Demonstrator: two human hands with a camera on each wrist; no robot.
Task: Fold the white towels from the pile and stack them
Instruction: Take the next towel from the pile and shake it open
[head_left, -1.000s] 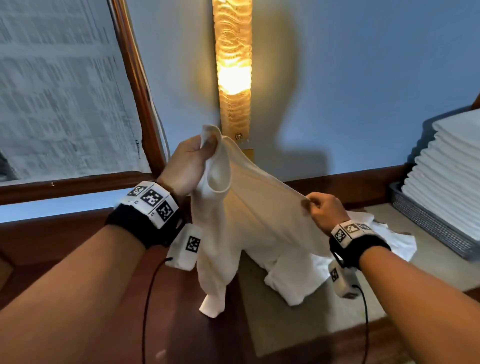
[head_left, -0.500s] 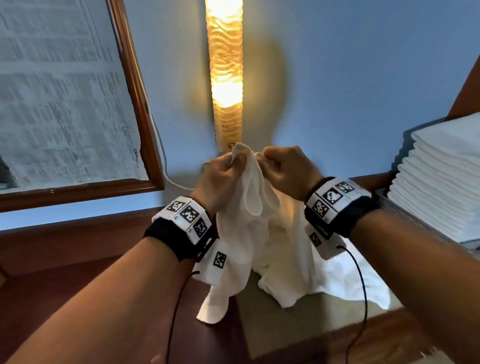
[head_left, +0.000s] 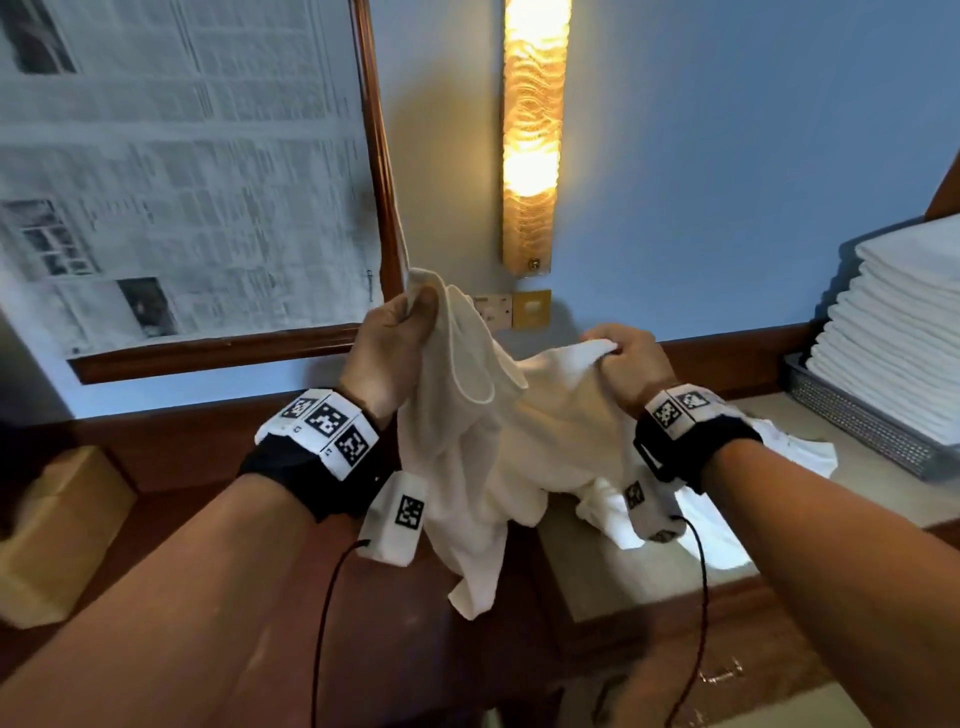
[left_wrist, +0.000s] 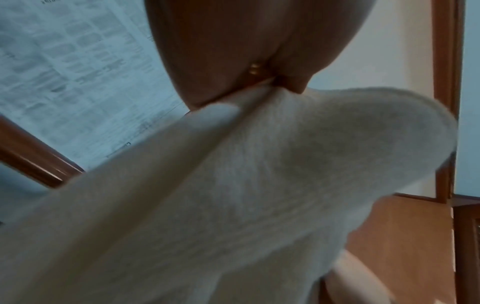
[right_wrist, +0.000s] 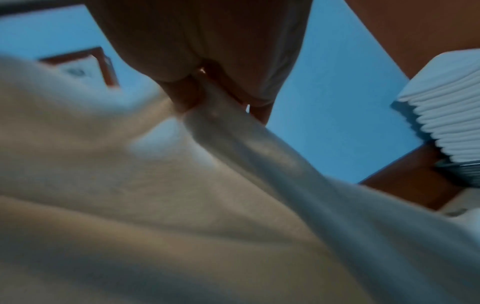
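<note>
Fingers (head_left: 422, 306) pinch towel (head_left: 498, 436) edge – hands apart; stack (head_left: 904, 332) right

We observed bare forearms, each fitted with a black wrist strap (head_left: 306, 475) carrying a white band of square black-and-white markers (head_left: 324, 423). Below each wrist hung a white camera module (head_left: 397, 517) bearing one marker, with a thin dark cable (head_left: 324, 613) trailing from it.

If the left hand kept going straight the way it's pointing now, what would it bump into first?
Probably the blue wall, near the wooden frame of the newspaper-covered pane. The left hand, pinching the white towel, points up and away; nothing shows between, though depth is unclear.
</note>
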